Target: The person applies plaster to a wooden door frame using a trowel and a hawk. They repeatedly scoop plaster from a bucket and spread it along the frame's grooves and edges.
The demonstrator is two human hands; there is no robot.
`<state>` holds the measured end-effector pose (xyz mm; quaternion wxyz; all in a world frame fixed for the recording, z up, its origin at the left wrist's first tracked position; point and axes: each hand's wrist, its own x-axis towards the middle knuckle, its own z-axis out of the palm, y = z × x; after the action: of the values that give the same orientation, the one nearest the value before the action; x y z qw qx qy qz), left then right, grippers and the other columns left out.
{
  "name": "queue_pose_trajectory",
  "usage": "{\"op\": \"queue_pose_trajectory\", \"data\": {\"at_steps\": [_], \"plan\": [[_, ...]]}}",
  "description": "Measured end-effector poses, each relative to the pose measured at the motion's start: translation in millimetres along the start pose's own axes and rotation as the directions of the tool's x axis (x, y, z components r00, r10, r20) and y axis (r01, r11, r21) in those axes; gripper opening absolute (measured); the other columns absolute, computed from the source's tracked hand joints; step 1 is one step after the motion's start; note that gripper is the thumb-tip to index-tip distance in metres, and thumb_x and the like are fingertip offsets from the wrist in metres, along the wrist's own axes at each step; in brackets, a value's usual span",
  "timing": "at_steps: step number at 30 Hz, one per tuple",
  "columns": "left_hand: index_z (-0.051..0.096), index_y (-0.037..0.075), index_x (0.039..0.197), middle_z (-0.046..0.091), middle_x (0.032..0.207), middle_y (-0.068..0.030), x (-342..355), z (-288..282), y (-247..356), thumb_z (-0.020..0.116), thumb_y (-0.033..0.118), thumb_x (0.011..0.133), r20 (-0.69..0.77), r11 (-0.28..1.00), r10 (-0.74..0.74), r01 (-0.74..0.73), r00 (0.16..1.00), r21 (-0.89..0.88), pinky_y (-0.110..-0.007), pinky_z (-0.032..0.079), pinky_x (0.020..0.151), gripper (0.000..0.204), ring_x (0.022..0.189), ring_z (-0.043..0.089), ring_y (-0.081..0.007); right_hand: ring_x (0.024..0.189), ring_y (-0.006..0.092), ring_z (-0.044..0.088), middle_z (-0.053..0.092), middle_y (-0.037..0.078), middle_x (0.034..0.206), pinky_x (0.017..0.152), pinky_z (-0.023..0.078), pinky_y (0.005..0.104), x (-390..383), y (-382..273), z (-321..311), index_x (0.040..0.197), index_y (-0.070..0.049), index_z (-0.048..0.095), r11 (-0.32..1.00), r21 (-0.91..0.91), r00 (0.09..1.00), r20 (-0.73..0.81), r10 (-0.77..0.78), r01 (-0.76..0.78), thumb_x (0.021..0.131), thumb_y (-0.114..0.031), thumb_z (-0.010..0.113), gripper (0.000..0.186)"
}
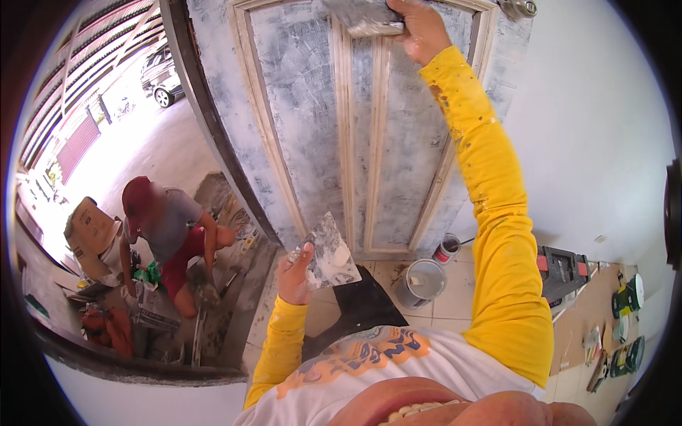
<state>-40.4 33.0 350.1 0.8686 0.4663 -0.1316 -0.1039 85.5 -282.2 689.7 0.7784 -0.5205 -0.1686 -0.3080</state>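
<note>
My left hand (295, 275) is closed on a flat metal putty plate (327, 250), held low in front of the door. White putty lies on the plate, with a thicker lump near its right side. High up, my right hand (424, 32) grips a wide putty knife (364, 20), whose blade is at the upper part of the panelled door (302, 106). Grey and white smears cover the door panels, and bare wooden moulding strips (342, 142) run down it. The top of the putty knife is cut off by the picture's edge.
A grey bucket (422, 284) and a small paint can (447, 248) stand on the tiles near the door's foot. A black toolbox (561, 273) and green cans (628, 297) are at right. Beyond the dark door frame (213, 128), a person (167, 231) in a red cap crouches.
</note>
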Motion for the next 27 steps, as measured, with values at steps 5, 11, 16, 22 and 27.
{"op": "queue_pose_trajectory", "data": {"at_steps": [5, 11, 16, 22, 27], "plan": [[0.059, -0.007, 0.116, 0.066, 0.11, -0.0121, 2.1, 4.1, 7.3, 0.06, 0.019, 0.094, -0.005, 0.999, 0.007, -0.007, 1.0, -0.045, -0.035, 0.052, 0.087, 0.033, 0.098, 0.066, -0.0224, 0.072, 0.0227, 0.062, 0.064, 0.013, 0.081, 0.062, 0.046, 0.0356, -6.9, -66.4, -56.1, 0.088, -0.002, 0.063, 0.164, -0.846, 0.829, 0.427, -0.36, 0.507, 0.088, -0.019, 0.06, 0.017], [0.065, 0.001, 0.094, 0.065, 0.091, -0.0009, -0.6, 13.4, 16.2, 0.065, 0.022, 0.092, -0.035, 0.995, 0.006, -0.01, 0.999, -0.096, -0.027, 0.048, 0.076, 0.021, 0.083, 0.06, -0.0102, 0.074, 0.0341, 0.06, 0.064, 0.016, 0.085, 0.06, 0.044, 0.0425, 35.6, -84.6, -89.3, 0.082, -0.004, 0.061, -0.569, -0.561, 0.607, 0.784, -0.131, 0.601, 0.085, -0.022, 0.062, 0.019], [0.059, -0.006, 0.115, 0.066, 0.11, -0.0123, 2.5, 14.5, 12.5, 0.058, 0.019, 0.095, -0.006, 0.997, -0.006, 0.005, 1.0, -0.072, -0.035, 0.053, 0.086, 0.033, 0.097, 0.066, -0.0231, 0.06, 0.0348, 0.055, 0.061, 0.017, 0.07, 0.056, 0.041, 0.0428, 30.7, -77.9, -89.2, 0.071, -0.004, 0.059, -0.12, -0.941, 0.836, 0.336, -0.434, 0.316, 0.081, -0.021, 0.063, 0.02], [0.065, -0.001, 0.099, 0.066, 0.096, -0.0032, -1.6, 18.2, 18.7, 0.063, 0.022, 0.094, -0.027, 0.994, -0.001, -0.002, 1.0, -0.108, -0.027, 0.049, 0.08, 0.024, 0.087, 0.062, -0.0115, 0.053, 0.0143, 0.051, 0.057, 0.0, 0.059, 0.05, 0.038, 0.0335, -17.4, -75.0, -87.3, 0.065, -0.008, 0.06, 0.553, -0.758, 0.897, 0.095, -0.432, 0.346, 0.085, -0.019, 0.064, 0.023], [0.065, -0.002, 0.101, 0.066, 0.099, -0.0042, 1.7, 27.2, 22.4, 0.063, 0.022, 0.094, 0.023, 0.992, 0.044, -0.041, 0.999, -0.115, -0.029, 0.049, 0.082, 0.025, 0.089, 0.063, -0.0135, 0.06, 0.0075, 0.047, 0.053, -0.004, 0.068, 0.053, 0.037, 0.0258, -28.4, -43.7, -45.5, 0.073, -0.008, 0.061, 0.9, -0.397, 0.983, 0.064, -0.171, 0.183, 0.088, -0.015, 0.062, 0.017]]}}
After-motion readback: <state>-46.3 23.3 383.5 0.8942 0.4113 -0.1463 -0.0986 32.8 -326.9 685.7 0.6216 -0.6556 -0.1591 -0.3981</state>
